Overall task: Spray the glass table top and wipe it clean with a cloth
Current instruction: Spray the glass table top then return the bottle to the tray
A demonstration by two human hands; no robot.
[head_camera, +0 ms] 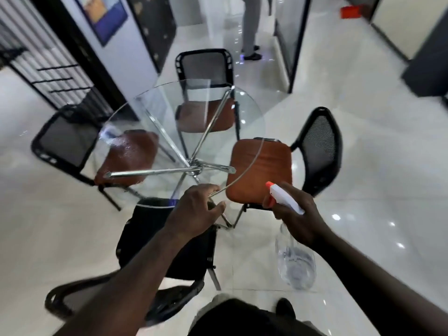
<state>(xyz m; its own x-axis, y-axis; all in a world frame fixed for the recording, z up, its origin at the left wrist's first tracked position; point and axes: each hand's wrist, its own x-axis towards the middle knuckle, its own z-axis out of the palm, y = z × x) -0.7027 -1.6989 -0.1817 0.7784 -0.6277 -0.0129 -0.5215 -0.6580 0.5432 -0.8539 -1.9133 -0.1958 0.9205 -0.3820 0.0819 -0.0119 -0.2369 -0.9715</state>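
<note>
The round glass table top rests on crossed chrome legs, and a wet, streaky patch shows on its left side. My left hand is at the near rim, fingers and thumb curled round the glass edge. To the right of the table and off its edge, my right hand grips a spray bottle by the neck. The bottle's white head with its orange nozzle points toward the table, and the clear body hangs below my hand. No cloth is in view.
Chairs with black mesh backs ring the table: brown seats at left, far and right, and a black chair just before me. A person stands on the glossy white floor beyond. A dark glass partition stands at far right.
</note>
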